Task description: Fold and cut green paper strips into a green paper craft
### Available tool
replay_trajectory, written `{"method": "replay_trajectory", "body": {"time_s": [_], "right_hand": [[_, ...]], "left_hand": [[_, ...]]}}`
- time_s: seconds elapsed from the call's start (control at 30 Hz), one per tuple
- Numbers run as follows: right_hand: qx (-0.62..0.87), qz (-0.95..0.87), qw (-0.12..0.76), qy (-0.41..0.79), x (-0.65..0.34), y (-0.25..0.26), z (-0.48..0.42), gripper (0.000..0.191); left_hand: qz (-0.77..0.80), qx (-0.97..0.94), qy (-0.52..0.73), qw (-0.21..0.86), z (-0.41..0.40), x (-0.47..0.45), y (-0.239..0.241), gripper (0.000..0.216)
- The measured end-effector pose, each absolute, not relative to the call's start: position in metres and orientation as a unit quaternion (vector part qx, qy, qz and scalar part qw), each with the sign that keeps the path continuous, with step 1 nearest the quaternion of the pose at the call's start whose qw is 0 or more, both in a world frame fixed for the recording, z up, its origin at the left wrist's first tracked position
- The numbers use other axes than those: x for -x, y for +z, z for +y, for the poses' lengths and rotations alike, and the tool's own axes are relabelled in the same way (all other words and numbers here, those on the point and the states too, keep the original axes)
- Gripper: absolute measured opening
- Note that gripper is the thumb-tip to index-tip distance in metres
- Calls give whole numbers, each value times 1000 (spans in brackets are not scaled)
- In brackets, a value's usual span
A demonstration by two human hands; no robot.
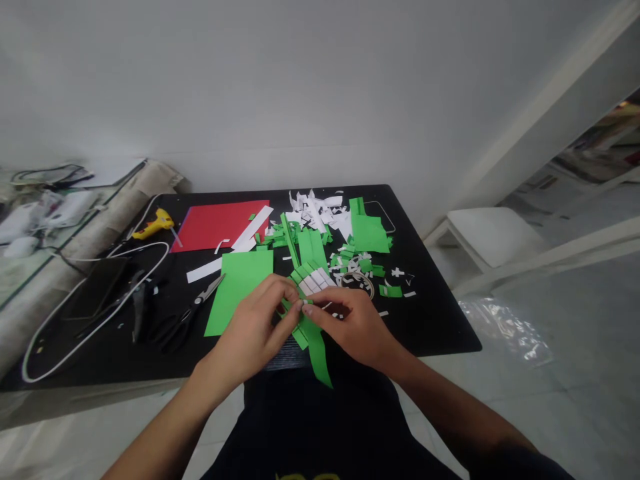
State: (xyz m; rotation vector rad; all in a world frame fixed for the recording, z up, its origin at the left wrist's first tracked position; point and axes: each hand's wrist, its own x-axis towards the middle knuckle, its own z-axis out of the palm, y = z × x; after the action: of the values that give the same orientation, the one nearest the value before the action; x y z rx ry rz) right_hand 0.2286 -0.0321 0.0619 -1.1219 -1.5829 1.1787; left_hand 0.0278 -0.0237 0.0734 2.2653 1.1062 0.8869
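Note:
My left hand [260,320] and my right hand [350,320] meet at the table's front edge, with fingertips pinched close together. Between them is a green paper piece [316,350], whose long strip curls down past the edge toward my lap. A fan of green and white paper strips [314,280] spreads just beyond my fingers and is partly covered by them. A tiny white bit shows at the fingertips, too small to make out. Left of my left hand lies a green sheet [239,280], with black-handled scissors [193,307] resting partly on it.
On the black table [425,313] are a red sheet [220,223], a yellow glue gun [155,225] with a white cable [125,303], white paper scraps [320,210], green paper pieces [370,233] and a roll of tape [359,283]. A white stool [493,237] stands right.

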Motion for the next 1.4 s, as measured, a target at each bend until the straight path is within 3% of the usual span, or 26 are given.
{"method": "replay_trajectory", "body": {"time_s": [0.2, 0.4, 0.57, 1.4], "right_hand": [[451, -659, 444, 407, -226, 60, -35, 15], [453, -630, 473, 417, -230, 56, -38, 14], [459, -611, 464, 448, -229, 55, -38, 15], [476, -543, 495, 484, -222, 51, -41, 13]], "left_hand": [[425, -795, 363, 236, -27, -29, 68, 11], [505, -639, 479, 328, -28, -29, 64, 25], [470, -642, 425, 432, -31, -33, 64, 15], [471, -580, 435, 502, -32, -42, 51, 17]]}}
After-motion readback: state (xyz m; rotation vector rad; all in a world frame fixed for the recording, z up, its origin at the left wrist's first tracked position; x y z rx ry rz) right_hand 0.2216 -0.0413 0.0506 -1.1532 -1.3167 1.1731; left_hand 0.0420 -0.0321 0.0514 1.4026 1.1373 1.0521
